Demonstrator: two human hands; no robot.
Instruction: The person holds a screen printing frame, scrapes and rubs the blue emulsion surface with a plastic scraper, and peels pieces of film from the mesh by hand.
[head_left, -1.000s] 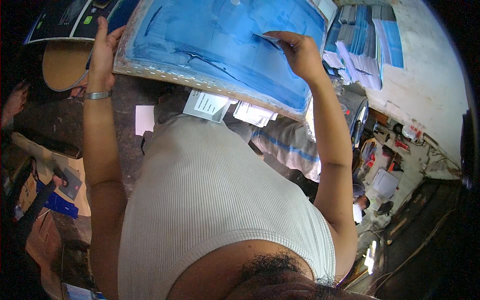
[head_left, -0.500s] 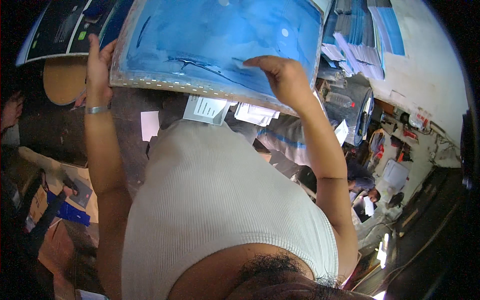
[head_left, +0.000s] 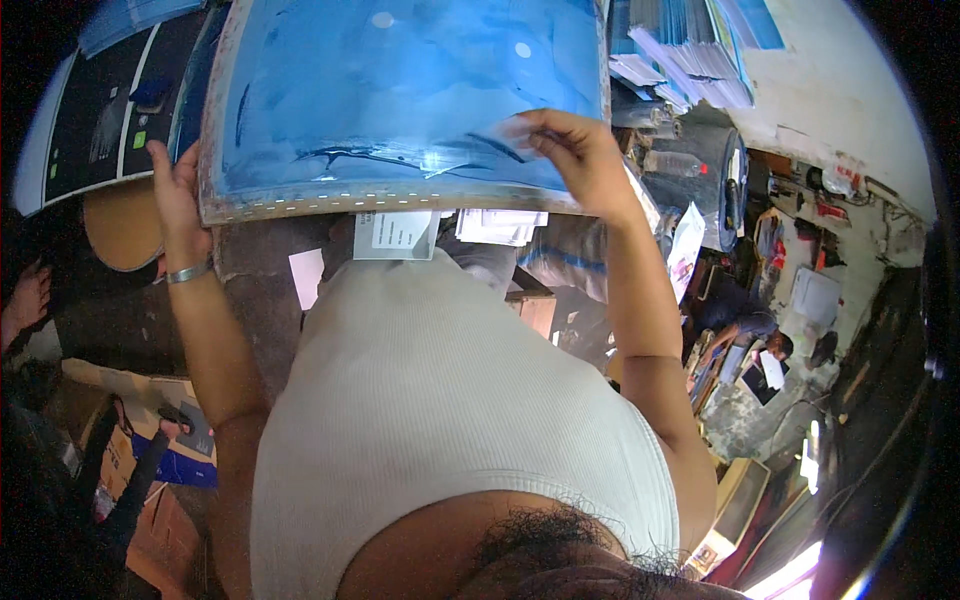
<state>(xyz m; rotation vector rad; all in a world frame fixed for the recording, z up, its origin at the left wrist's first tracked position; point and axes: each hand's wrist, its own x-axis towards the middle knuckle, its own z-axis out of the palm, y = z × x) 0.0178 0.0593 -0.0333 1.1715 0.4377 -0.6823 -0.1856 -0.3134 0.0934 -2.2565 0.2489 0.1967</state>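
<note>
- Presently, one blue framed screen (head_left: 400,85) is resting before the torso (head_left: 450,390).
- One left hand (head_left: 181,205), half-open, is touching its left edge.
- One right hand (head_left: 588,165) is pinching one thin flat piece (head_left: 509,131) over it.

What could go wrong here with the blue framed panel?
The dark, glossy streak on the blue panel might smear: the thin piece in the right grip is close to it. The left grip is at the panel's left edge, thumb raised, so the panel could shift if that hold is light. If the streak is wet, drips might mark the white papers by the near edge.
</note>
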